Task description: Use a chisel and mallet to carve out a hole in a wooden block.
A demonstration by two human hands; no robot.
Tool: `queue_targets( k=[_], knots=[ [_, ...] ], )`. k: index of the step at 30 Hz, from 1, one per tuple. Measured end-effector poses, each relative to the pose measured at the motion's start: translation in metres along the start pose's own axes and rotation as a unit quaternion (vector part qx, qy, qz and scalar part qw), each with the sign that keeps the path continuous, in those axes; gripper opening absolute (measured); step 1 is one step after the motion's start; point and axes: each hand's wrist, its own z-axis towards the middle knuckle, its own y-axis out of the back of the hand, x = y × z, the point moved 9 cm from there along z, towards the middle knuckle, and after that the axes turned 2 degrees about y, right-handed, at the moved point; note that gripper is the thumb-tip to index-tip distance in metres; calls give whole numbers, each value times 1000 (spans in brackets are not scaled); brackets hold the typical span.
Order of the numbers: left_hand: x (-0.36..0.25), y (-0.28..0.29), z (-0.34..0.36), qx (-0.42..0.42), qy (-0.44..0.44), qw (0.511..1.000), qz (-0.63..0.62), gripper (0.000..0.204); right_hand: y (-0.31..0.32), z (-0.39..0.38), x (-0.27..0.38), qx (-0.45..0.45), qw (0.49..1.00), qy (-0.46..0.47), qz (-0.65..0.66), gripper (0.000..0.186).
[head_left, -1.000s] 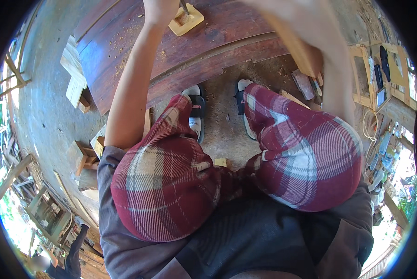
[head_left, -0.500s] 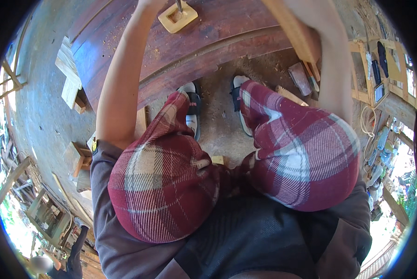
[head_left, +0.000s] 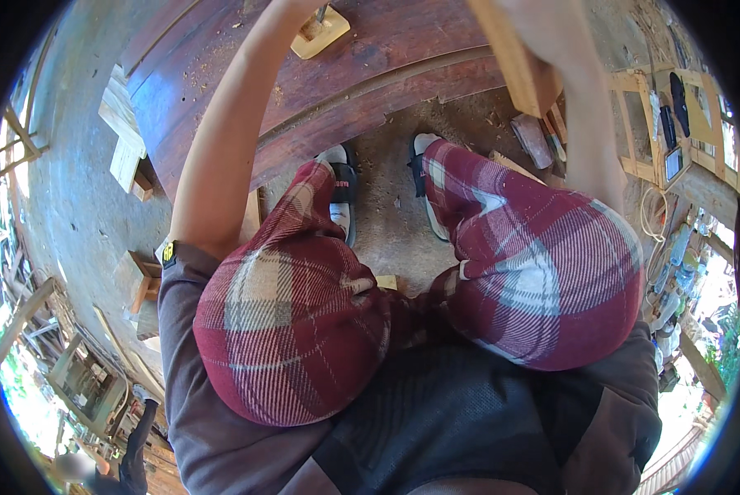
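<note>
pale block beside the left hand, wooden bar at the right

in the head view, the recessed pale wooden block (head_left: 331,35) lies on the reddish-brown wooden board (head_left: 386,54), near the upper edge, partly covered by the left hand (head_left: 302,4). it sits just to that hand's right; the left is clearly the nearer of the two. a thin metal shaft (head_left: 322,13) rises from the block toward the upper edge. the block's long axis slants from lower left to upper right. whether the left fingers clamp the shaft i cannot tell: they are cut off. the blurred right hand (head_left: 543,33) is beside a long wooden bar (head_left: 506,62), its grip unreadable; the bar points back toward the person, its long axis tilting slightly right.
</note>
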Motion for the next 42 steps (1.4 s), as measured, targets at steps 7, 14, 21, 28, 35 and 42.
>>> queue_targets(
  k=[7, 14, 21, 28, 35, 42],
  knots=[
    [-8, 1, 6, 8, -9, 998, 68, 28, 15, 5, 22, -7, 997, 64, 42, 46],
    [-5, -19, 1, 83, -2, 988, -134, 27, -4, 0, -2, 2, 984, 86, -155, 62],
    [-3, -21, 7, 37, 21, 995, 95, 24, 1, -5, -49, 6, 1000, -14, -11, 59],
    [-8, -32, 5, 66, 6, 993, 101, 34, 23, -5, -28, 140, 978, -138, 74, 72],
    [-11, -7, 6, -16, -105, 975, 194, 36, 0, 1, -34, 121, 984, -130, -1, 69],
    [-5, -51, -4, -51, 0, 992, 112, 22, 3, -45, -118, 61, 953, -278, 102, 45]
  ],
)
